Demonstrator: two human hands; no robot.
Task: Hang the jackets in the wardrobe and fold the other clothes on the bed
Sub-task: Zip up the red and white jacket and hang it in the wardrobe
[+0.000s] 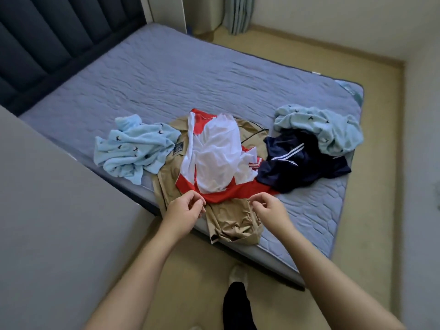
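Two curled hands at the bed (166,79) edge: our left hand (188,209) at the shirt (228,194) hem, right hand (269,207) over the jacket (228,226) under it; we can't tell if either pinches cloth.

The single head view looks forward and steeply down from standing height, close over the bed's (214,75) near corner.

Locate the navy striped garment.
Head view, right of centre on the bed: navy striped garment lies between the red-and-white top and the right-hand light blue garment overlapping its far side.
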